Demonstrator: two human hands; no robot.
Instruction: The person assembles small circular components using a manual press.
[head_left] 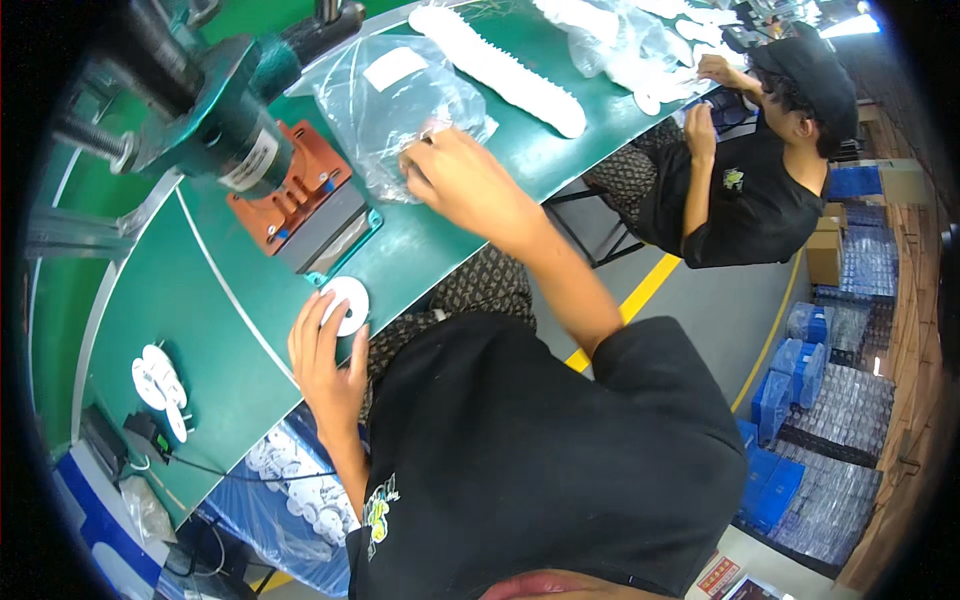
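My left hand [322, 362] is at the near edge of the green table, its fingers and thumb curled around a white round disc [352, 292] with a hole in its middle. Farther off, my right hand [462, 182] reaches over a clear plastic bag [400, 115] with a white label. Its fingers are bent together at the bag; what they pinch is too small to make out. Between the two hands and to the left stands a press [240, 150] with an orange and grey fixture [325, 215] at its base.
A long row of stacked white parts [500, 75] lies past the bag. Several white discs with pins [158, 380] rest at the table's left. Below the edge, a blue-lined bin [290, 475] holds white parts. A co-worker [750, 170] sits to the right near more bags.
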